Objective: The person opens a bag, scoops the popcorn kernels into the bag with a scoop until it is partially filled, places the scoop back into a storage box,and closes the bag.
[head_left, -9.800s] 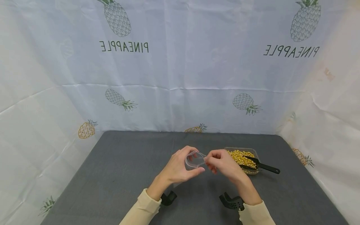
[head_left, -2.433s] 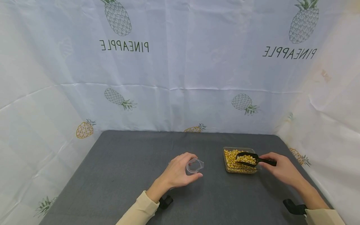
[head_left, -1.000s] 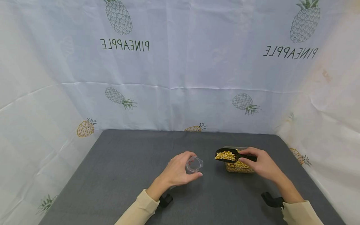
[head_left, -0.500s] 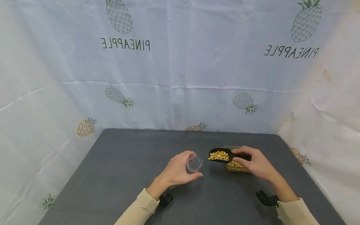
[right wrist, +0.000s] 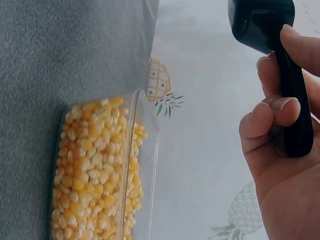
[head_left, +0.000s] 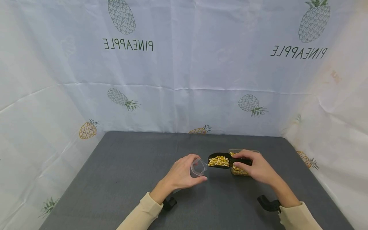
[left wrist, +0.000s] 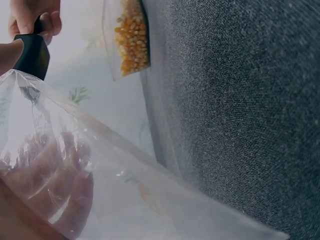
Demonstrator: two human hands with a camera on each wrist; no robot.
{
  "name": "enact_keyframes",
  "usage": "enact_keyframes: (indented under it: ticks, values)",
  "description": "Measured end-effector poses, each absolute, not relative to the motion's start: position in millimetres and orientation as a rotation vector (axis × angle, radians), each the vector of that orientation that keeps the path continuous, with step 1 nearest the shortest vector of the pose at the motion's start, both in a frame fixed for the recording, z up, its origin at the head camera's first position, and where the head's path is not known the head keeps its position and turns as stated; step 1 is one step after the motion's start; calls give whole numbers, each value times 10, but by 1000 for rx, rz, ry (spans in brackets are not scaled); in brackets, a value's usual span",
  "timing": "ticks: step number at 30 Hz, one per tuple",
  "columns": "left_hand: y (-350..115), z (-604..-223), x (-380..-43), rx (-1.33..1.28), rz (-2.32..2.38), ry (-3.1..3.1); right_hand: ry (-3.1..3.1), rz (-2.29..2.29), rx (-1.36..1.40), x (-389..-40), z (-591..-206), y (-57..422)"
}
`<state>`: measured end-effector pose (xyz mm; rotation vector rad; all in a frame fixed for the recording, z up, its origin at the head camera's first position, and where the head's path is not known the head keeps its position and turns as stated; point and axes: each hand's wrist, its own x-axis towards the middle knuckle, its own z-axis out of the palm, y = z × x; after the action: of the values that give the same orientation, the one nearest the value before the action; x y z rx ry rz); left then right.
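Observation:
My left hand grips a clear plastic bag near its mouth, fingers and thumb curled around it so the mouth gapes upward. The bag hangs down in the left wrist view, with fingers showing through the film. My right hand pinches the handle of a black scoop between thumb and fingers. Yellow corn kernels fill the scoop's bowl, which is held level with its tip right at the bag's mouth. In the right wrist view the scoop is seen from below, its load hidden.
A clear rectangular container of corn kernels stands on the grey table, partly hidden below the right hand in the head view. A white pineapple-print curtain encloses the table's back and sides.
Earlier both hands were at the bag and the scoop lay in the container. The right hand has since taken the scoop, lifted corn out and moved left to the bag. The left hand has stayed nearly still.

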<state>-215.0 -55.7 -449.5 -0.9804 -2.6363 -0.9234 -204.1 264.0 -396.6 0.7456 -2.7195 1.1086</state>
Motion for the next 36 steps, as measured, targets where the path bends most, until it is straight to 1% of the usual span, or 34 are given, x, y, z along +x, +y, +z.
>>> enact_keyframes:
  ticks: [10, 21, 36]
  values:
    - [-563, -4495, -2156, -974, -922, -2660, -2692, 1116, 799, -2026, -3981, 2520]
    - [-566, -4484, -2150, -995, -924, -2676, -2739, 1141, 761, -2013, -3977, 2391]
    - [-568, -4467, -2153, -999, -923, -2707, -2757, 1122, 846, -2033, -3967, 2320]
